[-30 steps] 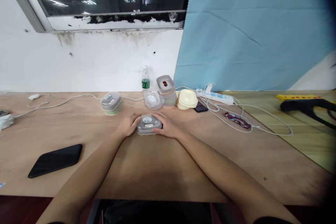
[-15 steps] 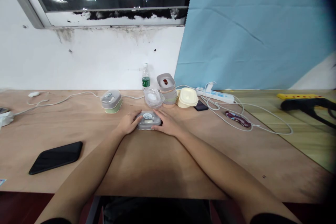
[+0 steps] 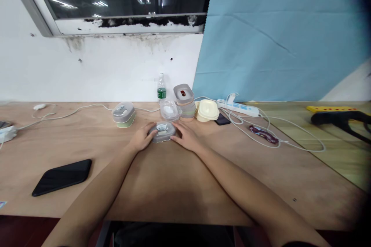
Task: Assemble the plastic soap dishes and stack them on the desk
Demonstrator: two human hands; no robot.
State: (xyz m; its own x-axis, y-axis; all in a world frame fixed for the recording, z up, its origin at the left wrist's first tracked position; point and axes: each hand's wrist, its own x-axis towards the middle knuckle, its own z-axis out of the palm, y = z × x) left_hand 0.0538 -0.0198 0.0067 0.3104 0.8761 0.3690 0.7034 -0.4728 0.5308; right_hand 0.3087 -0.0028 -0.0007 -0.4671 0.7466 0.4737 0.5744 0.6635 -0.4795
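A: Head view: the grey-lidded container (image 3: 164, 135) sits nearer the person than the stacked tubs (image 3: 188, 107), slightly left!

B: Left hand (image 3: 142, 138) and right hand (image 3: 188, 137) spread around its opposite sides; how firmly, can't tell.

A: Danger: a forward shove could bump the clear plastic containers (image 3: 170, 110) left of the stacked tubs.

B: Uneven pressure might lift the lid!

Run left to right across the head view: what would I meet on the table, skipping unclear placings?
Flat black device, green-based lidded container, left hand, grey lidded container, right hand, cream containers, maroon item.
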